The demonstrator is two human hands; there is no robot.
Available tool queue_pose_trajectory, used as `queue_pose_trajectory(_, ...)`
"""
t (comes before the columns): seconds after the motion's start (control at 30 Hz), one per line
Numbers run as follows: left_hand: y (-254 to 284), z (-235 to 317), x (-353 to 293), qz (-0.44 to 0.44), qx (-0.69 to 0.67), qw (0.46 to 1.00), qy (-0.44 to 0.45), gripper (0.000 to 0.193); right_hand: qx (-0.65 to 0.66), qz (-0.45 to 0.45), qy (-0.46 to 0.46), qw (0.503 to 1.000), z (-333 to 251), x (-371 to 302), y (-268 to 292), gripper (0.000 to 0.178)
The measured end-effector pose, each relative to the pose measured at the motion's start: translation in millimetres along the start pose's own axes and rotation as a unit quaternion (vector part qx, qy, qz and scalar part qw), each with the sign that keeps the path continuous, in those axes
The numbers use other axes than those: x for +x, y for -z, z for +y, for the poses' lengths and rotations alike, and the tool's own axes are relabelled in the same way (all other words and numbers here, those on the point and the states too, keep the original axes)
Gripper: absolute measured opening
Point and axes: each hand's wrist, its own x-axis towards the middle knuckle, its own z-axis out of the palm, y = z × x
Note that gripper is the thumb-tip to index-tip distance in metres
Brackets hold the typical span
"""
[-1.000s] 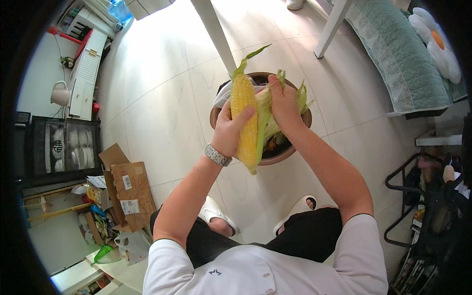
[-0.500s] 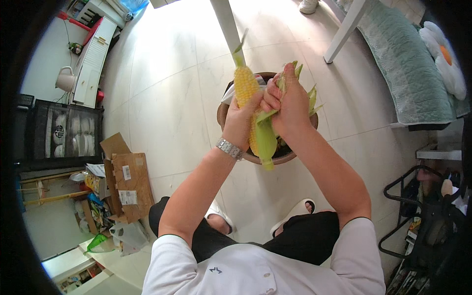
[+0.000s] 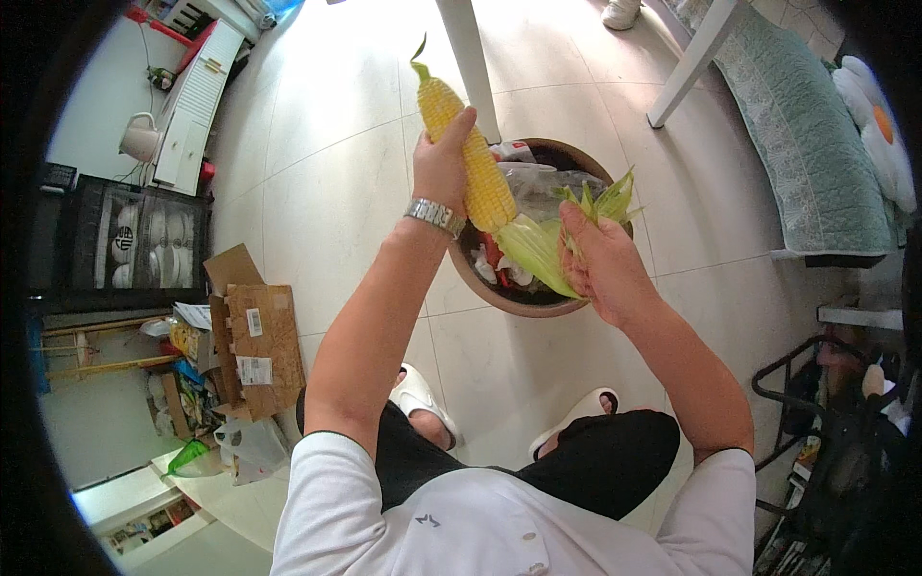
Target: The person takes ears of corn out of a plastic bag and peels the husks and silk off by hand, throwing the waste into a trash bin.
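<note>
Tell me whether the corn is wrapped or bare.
Bare on the visible side: the corn shows yellow kernels above and below the left hand; husk meets its lower end.

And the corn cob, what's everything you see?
The corn cob is yellow, with tight rows of bare kernels and a curled green wisp at its far end. It slants in the left hand, partly over the round brown bin. Its near end meets pale green husk, which the right hand grips.

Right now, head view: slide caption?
Left hand grips a corn cob; right hand holds green husk over a round bin.
</note>
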Motion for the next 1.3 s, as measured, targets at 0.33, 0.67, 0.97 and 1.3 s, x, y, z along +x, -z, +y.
queue_pose_trajectory(0.33,-17,0,-28,-0.028,0.041,0.993,-0.111,0.035,-0.527,-0.120,0.043,0.840,9,49,-1,0.058)
queue_pose_trajectory(0.67,3,-12,-18,-0.033,-0.093,0.994,-0.037,0.039,-0.240,-0.124,-0.030,0.962,43,62,-8,0.031)
queue_pose_trajectory(0.97,15,-21,-12,-0.065,-0.105,0.992,0.017,0.045,-0.442,-0.066,0.241,0.861,51,58,-13,0.038)
queue_pose_trajectory(1.3,18,-16,-10,-0.127,-0.094,0.978,0.134,0.055,-0.587,-0.056,0.326,0.739,63,57,17,0.031)
